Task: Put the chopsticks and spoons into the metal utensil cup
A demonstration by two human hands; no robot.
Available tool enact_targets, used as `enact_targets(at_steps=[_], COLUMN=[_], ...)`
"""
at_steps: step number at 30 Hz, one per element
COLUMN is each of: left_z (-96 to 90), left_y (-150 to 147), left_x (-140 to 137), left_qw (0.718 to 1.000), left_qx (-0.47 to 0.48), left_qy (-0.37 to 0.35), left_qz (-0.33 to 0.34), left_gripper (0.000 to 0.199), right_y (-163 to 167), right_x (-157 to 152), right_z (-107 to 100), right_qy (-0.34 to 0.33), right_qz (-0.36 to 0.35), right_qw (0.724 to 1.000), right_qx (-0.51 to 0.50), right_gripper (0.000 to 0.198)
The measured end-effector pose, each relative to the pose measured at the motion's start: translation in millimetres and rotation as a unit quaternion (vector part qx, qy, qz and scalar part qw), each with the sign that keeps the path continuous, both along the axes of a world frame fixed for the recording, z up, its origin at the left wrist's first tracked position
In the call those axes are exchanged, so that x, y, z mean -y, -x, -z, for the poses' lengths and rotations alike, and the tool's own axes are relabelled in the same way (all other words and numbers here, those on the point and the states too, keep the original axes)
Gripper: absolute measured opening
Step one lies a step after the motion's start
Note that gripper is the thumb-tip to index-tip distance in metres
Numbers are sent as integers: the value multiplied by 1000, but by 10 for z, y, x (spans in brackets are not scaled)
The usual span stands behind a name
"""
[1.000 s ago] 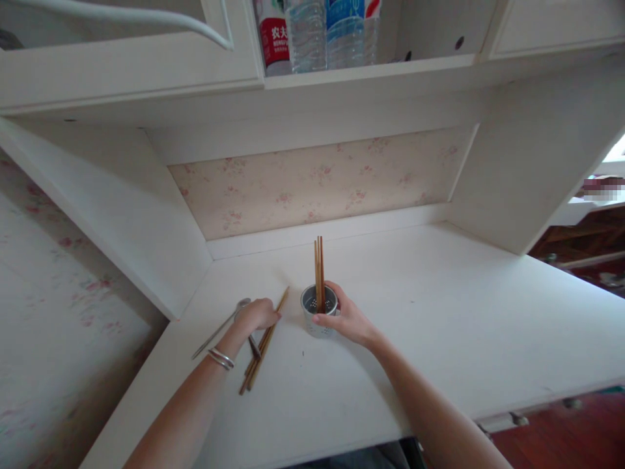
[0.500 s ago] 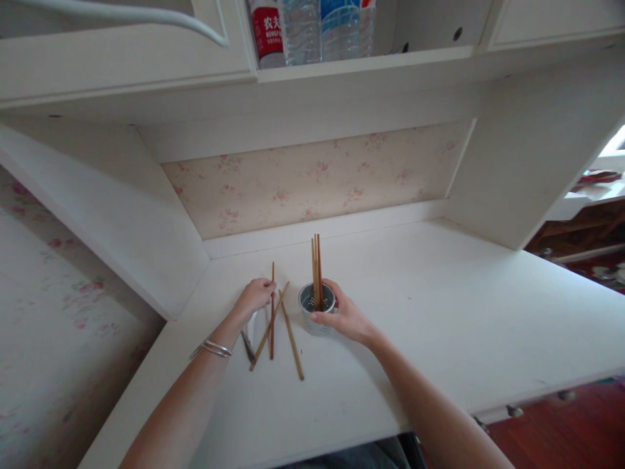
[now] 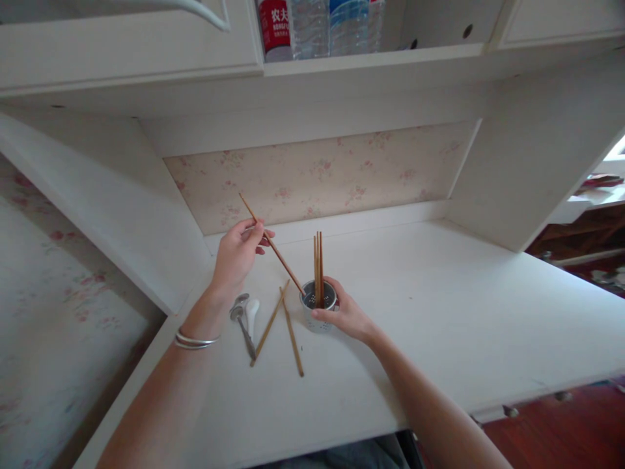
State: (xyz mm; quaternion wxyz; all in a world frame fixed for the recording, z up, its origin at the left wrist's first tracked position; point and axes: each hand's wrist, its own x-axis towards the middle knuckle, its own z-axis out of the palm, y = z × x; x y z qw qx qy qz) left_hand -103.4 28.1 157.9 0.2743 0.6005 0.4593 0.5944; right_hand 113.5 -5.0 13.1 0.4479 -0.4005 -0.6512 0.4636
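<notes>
My left hand pinches a brown chopstick, which slants down to the right with its lower end at the rim of a perforated metal utensil holder. Around the right side of that holder, my right hand is closed, the thumb in front. Several chopsticks stand upright inside it. Two lighter chopsticks lie on the table left of the holder, their upper ends close together. Beside them are a white spoon and metal spoons, partly overlapping.
The white desktop extends to the right, under an overhead cabinet. Plastic bottles stand on the open shelf above. Side panels flank the desk, and floral wallpaper covers the back.
My left hand has lifted the brown chopstick off the table, raised it and tilted it toward the holder. The spoons have come into fuller view. My right hand keeps its hold.
</notes>
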Motion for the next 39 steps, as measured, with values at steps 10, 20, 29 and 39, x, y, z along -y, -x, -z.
enact_targets(at_steps=[10,20,29,39], left_z=[538,808,868,1072], left_y=[-428,-507,-523,-438], left_x=[-178,-197,-179,-128], left_qw=[988,972,969,980], left_qx=[-130,-221,-235,-149], left_qy=[44,53,51,105], left_qz=[69,67,61,83], left_gripper=[30,30,30,36], right_y=[-3,-13,-5,-16], right_x=[12,6,28,21], right_z=[-19,-16,-61,-57], right_qy=[-11,-18,-6,-27], right_qz=[5,0,-12,-5], right_qw=[1000,1000,1000,1000], right_qx=[4,9,-4,5], right_gripper=[80,80,80,80])
